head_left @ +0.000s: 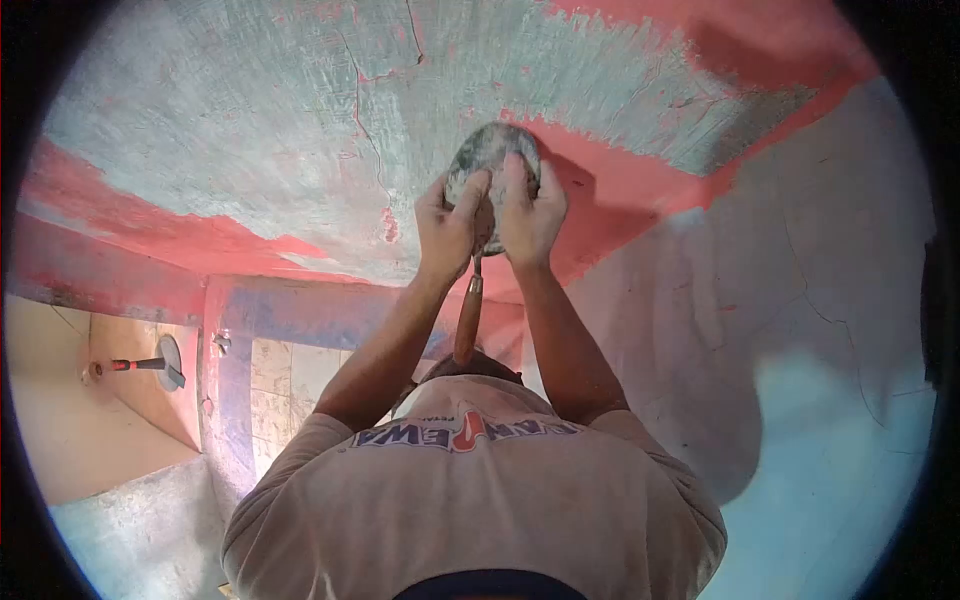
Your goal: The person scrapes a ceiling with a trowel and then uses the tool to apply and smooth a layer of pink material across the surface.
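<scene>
My left hand (447, 228) and my right hand (530, 222) are closed round the two sides of a mottled grey oval disc (490, 146). Both thumbs press on the face toward me, and the other fingers go behind its edge, mostly hidden. Below the disc, between my wrists, a wooden-handled tool (468, 322) with a thin metal neck hangs down; its upper end runs up over the disc between my palms. Right behind the disc is a wall surface (290, 110) of scraped grey-green and pink paint, with cracks.
Pink paint (610, 210) borders the grey area on the right, and a pale cracked wall (800, 270) stands beyond. At the left, a red-and-black-handled tool (138, 365) overlaps a round grey piece (170, 362). Light tiles (270, 385) show in a recess near my left arm.
</scene>
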Demonstrator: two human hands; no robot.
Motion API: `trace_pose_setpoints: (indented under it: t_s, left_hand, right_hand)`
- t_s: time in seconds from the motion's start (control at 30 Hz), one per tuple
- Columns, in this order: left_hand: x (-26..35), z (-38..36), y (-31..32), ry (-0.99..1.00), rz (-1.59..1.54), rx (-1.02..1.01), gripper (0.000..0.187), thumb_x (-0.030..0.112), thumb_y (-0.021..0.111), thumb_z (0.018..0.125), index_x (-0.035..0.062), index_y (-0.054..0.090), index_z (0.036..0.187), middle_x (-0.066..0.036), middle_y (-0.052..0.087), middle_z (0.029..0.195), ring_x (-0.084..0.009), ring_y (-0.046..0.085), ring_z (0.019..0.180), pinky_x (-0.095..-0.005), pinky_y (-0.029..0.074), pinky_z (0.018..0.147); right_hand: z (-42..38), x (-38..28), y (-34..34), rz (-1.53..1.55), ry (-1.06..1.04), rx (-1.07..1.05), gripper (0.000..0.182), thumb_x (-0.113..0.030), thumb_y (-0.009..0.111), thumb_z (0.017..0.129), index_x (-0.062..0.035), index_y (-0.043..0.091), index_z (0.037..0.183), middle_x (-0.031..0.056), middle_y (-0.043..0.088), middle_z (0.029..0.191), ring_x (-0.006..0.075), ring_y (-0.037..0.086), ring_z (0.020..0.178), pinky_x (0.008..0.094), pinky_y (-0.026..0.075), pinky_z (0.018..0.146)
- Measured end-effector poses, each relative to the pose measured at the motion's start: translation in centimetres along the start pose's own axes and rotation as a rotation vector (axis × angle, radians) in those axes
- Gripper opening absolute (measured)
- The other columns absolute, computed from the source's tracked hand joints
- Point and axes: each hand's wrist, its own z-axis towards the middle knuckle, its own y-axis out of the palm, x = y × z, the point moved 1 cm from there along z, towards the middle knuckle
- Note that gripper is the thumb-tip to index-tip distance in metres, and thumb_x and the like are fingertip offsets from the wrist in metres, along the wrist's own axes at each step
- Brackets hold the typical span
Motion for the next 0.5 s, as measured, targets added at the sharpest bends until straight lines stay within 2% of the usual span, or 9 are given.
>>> trace_pose_setpoints:
  t_s: [0.07, 0.17, 0.2, 0.3, 0.37, 0.43, 0.47, 0.5]
  left_hand:
    - [-2.9, -0.4, -1.2, 0.041, 0.052, 0.062, 0.016, 0.016, 0.068, 0.101, 0.0021, 0.064, 0.094, 0.004, 0.055, 0.066, -0.003, 0.045, 0.053, -0.0231, 0.032, 0.045]
    - [-2.2, -0.4, -0.7, 0.064, 0.07, 0.061, 0.016, 0.016, 0.068, 0.101, 0.0028, 0.064, 0.093, 0.004, 0.056, 0.067, -0.0026, 0.046, 0.054, -0.0227, 0.033, 0.046]
    - [-1.4, 0.3, -0.3, 0.059, 0.075, 0.055, 0.016, 0.016, 0.067, 0.101, 0.003, 0.064, 0.093, 0.004, 0.055, 0.067, -0.0026, 0.045, 0.054, -0.0227, 0.033, 0.046]
    - [1.7, -0.1, 1.4, 0.024, -0.019, 0.01, 0.015, 0.017, 0.067, 0.101, 0.0036, 0.064, 0.094, 0.004, 0.054, 0.066, -0.0029, 0.045, 0.052, -0.0231, 0.033, 0.046]
    - [0.9, -0.3, 0.9, -0.006, -0.029, 0.005, 0.016, 0.017, 0.068, 0.101, 0.0035, 0.064, 0.094, 0.004, 0.054, 0.065, -0.003, 0.045, 0.052, -0.0231, 0.032, 0.046]
    - [-2.1, -0.4, -0.7, 0.046, 0.031, 0.043, 0.015, 0.017, 0.067, 0.101, 0.0032, 0.064, 0.095, 0.004, 0.055, 0.067, -0.003, 0.045, 0.052, -0.0227, 0.032, 0.046]
    - [-2.8, -0.9, -0.9, 0.056, 0.044, 0.063, 0.015, 0.016, 0.067, 0.101, 0.0031, 0.064, 0.096, 0.004, 0.055, 0.067, -0.003, 0.045, 0.052, -0.0226, 0.032, 0.046]
    - [-3.0, -1.1, -1.0, 0.066, 0.059, 0.082, 0.014, 0.016, 0.067, 0.101, 0.0031, 0.065, 0.096, 0.004, 0.055, 0.067, -0.0029, 0.045, 0.052, -0.0225, 0.032, 0.046]
  right_hand:
    - [-1.6, 3.9, 0.4, 0.043, -0.014, 0.027, 0.03, -0.021, 0.07, 0.096, 0.0029, 0.061, 0.081, 0.0098, 0.064, 0.069, 0.0118, 0.057, 0.065, 0.0327, 0.048, 0.061]
    - [-1.8, 3.3, 0.2, 0.144, 0.073, 0.016, 0.028, -0.02, 0.07, 0.096, 0.0024, 0.062, 0.082, 0.0083, 0.064, 0.07, 0.0108, 0.056, 0.065, 0.0319, 0.048, 0.061]
    - [-0.7, 2.9, -0.2, -0.002, -0.042, -0.017, 0.028, -0.021, 0.07, 0.097, 0.0027, 0.063, 0.084, 0.0078, 0.063, 0.07, 0.0103, 0.055, 0.065, 0.032, 0.047, 0.061]
    - [1.4, -2.4, 0.3, 0.151, -0.019, -0.025, 0.029, -0.022, 0.069, 0.098, 0.0026, 0.062, 0.084, 0.0078, 0.061, 0.068, 0.0101, 0.053, 0.064, 0.0322, 0.047, 0.06]
    - [0.5, -0.8, 0.4, 0.057, -0.016, -0.016, 0.029, -0.023, 0.069, 0.098, 0.0023, 0.062, 0.085, 0.0081, 0.062, 0.069, 0.0105, 0.054, 0.065, 0.033, 0.047, 0.06]
    - [-1.3, 2.9, 0.1, -0.045, -0.012, -0.01, 0.029, -0.024, 0.069, 0.098, 0.002, 0.063, 0.085, 0.0083, 0.063, 0.069, 0.011, 0.055, 0.065, 0.0339, 0.048, 0.06]
    - [-1.8, 5.6, 0.4, 0.093, -0.023, -0.009, 0.031, -0.025, 0.069, 0.098, 0.0021, 0.063, 0.086, 0.0092, 0.064, 0.07, 0.0121, 0.057, 0.065, 0.0348, 0.049, 0.061]
    - [-1.6, 5.2, 0.5, 0.1, -0.013, -0.011, 0.03, -0.025, 0.069, 0.098, 0.0022, 0.062, 0.086, 0.0094, 0.064, 0.07, 0.0122, 0.057, 0.065, 0.0346, 0.049, 0.061]
